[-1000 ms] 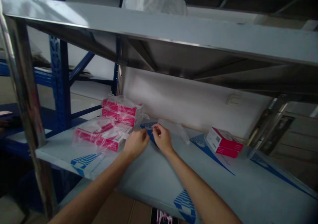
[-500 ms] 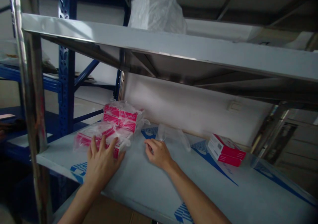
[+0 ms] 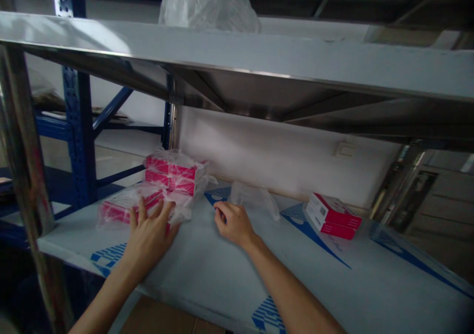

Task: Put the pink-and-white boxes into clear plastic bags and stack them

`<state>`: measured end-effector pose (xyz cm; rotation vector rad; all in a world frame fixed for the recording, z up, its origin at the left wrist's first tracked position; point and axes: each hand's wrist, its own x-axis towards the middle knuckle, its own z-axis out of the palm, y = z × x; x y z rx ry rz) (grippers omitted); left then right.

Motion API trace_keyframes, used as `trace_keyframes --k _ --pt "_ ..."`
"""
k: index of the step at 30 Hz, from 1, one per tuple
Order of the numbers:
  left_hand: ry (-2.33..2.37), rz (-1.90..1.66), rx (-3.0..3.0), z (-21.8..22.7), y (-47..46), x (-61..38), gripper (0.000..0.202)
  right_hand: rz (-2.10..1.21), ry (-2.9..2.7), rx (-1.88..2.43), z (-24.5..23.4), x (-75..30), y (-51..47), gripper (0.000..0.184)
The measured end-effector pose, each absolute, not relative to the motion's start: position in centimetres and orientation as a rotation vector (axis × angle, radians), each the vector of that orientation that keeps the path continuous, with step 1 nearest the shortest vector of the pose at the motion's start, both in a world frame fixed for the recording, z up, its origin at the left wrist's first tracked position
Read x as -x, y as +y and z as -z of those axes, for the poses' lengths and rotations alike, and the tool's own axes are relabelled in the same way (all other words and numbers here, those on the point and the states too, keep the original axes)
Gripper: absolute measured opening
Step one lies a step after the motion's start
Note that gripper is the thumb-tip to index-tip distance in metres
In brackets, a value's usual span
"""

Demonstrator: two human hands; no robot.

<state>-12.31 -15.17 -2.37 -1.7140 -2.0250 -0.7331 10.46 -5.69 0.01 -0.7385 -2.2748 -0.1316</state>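
Note:
My left hand (image 3: pixel 150 232) rests with fingers spread on the near pink box (image 3: pixel 116 210), which is wrapped in a clear plastic bag. The hand covers part of that box's front. Just behind it, a stack of bagged pink-and-white boxes (image 3: pixel 174 173) stands against the left end of the shelf. My right hand (image 3: pixel 235 223) hovers over or rests on the shelf to the right of these boxes, its fingers curled in a loose fist with nothing visible in them. Beyond that hand a crumpled clear plastic bag (image 3: pixel 255 200) lies by the wall.
Two stacked pink-and-white boxes (image 3: pixel 333 215) sit toward the right on the film-covered shelf (image 3: pixel 207 270). An upper shelf (image 3: pixel 237 52) hangs overhead, with a plastic-wrapped bundle (image 3: pixel 209 5) on it. A metal post (image 3: pixel 22 141) and blue racking (image 3: pixel 77 126) stand at left.
The view has shifted slightly, so the shelf and boxes appear a little farther left. My left hand stays on the bagged box; my right hand keeps its curled shape.

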Motion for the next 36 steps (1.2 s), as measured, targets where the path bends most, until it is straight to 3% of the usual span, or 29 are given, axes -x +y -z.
trace_keyframes --k 8,19,25,31,34,36 --pt "-1.870 0.905 2.014 3.6 -16.9 11.8 0.043 -0.046 -2.160 0.685 -0.4 -10.3 -5.9 0.020" --pt "-1.447 1.137 2.895 0.8 -16.1 5.1 0.070 -0.515 -1.868 0.688 -4.5 -15.9 -3.1 0.015" --pt "-1.063 0.982 3.059 -0.7 -10.6 -0.3 0.086 -0.456 -1.943 0.788 -4.8 -21.5 -2.2 0.014" --pt "-0.846 0.670 3.209 -2.3 -4.5 -1.8 0.101 -0.111 -2.117 0.924 -2.9 -26.1 -2.6 0.018" --pt "-0.748 0.762 3.333 -2.6 -3.3 -1.7 0.092 -0.083 -2.182 0.961 -2.6 -26.6 -3.1 0.025" --pt "-0.728 0.973 3.335 -2.3 -3.5 -1.8 0.065 -0.056 -2.201 0.968 -2.6 -26.2 -3.3 0.027"
